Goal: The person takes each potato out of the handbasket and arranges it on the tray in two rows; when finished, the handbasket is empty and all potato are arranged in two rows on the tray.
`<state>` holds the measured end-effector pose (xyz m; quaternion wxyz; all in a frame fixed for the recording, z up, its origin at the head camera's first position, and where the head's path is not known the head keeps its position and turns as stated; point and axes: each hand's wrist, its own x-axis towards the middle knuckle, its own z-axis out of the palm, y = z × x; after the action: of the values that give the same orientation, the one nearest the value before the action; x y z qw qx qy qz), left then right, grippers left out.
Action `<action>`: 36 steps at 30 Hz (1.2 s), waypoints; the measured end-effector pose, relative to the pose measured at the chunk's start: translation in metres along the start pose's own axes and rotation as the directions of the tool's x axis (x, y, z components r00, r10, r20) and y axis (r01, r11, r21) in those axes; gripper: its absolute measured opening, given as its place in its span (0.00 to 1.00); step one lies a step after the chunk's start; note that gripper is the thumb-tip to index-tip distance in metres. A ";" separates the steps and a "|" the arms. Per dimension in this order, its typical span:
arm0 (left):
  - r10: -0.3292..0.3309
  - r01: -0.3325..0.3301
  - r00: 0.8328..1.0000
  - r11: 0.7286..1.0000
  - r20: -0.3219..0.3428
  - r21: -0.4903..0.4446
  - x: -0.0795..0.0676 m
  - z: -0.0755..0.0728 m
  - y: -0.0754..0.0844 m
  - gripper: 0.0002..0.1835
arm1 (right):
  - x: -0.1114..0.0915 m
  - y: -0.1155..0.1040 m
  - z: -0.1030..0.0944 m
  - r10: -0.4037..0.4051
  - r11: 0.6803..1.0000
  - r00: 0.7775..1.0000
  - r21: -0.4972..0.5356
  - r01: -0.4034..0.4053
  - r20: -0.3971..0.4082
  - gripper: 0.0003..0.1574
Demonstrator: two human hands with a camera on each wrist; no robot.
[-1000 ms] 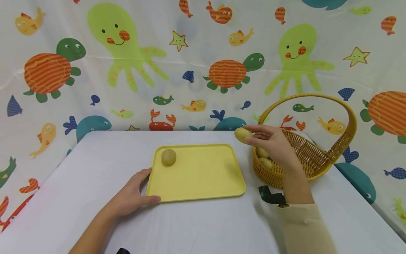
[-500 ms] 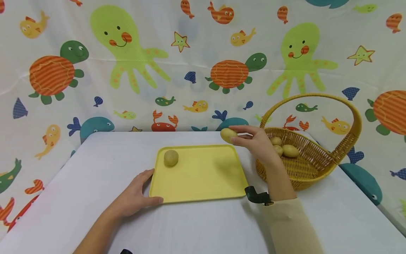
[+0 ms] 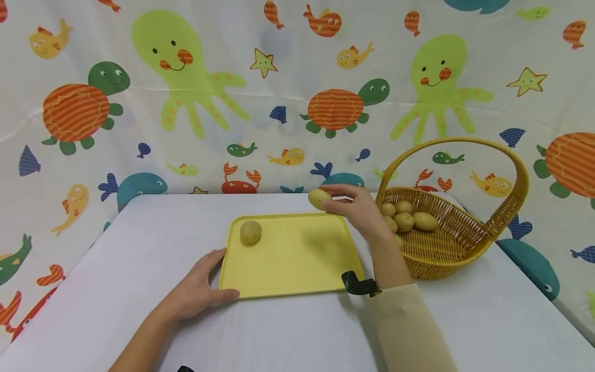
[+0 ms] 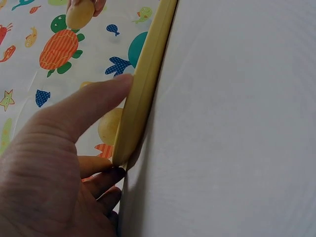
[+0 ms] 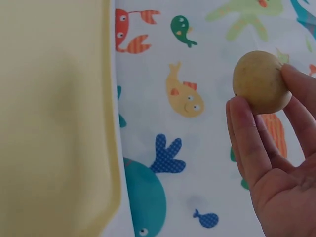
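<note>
My right hand (image 3: 355, 209) pinches a small yellow potato (image 3: 319, 199) between thumb and fingertips, above the far right edge of the yellow tray (image 3: 293, 263). In the right wrist view the potato (image 5: 260, 81) appears rounded, held up clear of the tray (image 5: 54, 148). Another potato (image 3: 251, 232) lies in the tray's far left corner. My left hand (image 3: 197, 289) holds the tray by its near left corner, thumb at the front edge and fingers along the left side. From the left wrist, the thumb (image 4: 94, 103) shows against the tray's rim (image 4: 148, 74).
A wicker basket (image 3: 446, 268) with a tall arched handle stands right of the tray, several potatoes (image 3: 405, 222) grouped in its left part. A white cloth covers the table (image 3: 162, 232). Behind it hangs a curtain (image 3: 288, 46) printed with sea animals.
My right hand has carried the potato leftward from over the basket to above the tray's far right edge. More potatoes in the basket now show. My left hand stays at the tray.
</note>
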<state>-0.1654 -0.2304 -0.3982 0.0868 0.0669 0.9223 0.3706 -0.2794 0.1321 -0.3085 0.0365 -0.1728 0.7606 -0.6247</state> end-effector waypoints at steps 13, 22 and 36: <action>-0.006 0.006 1.000 1.000 0.011 -0.018 0.001 0.001 0.001 0.59 | 0.020 0.015 0.026 0.089 0.995 0.996 0.038 -0.090 0.016 0.26; -0.005 0.005 1.000 1.000 0.005 -0.005 -0.001 -0.001 0.002 0.59 | 0.034 0.024 0.051 0.159 0.985 0.987 0.057 -0.160 0.025 0.25; -0.024 0.024 1.000 1.000 0.009 -0.007 -0.001 0.000 0.001 0.60 | 0.041 0.040 0.079 0.268 0.963 0.963 -0.003 -0.268 0.042 0.23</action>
<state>-0.1645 -0.2296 -0.3972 0.0955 0.0572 0.9213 0.3727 -0.3054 0.0516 -0.3571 0.1366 -0.0813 0.7753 -0.6112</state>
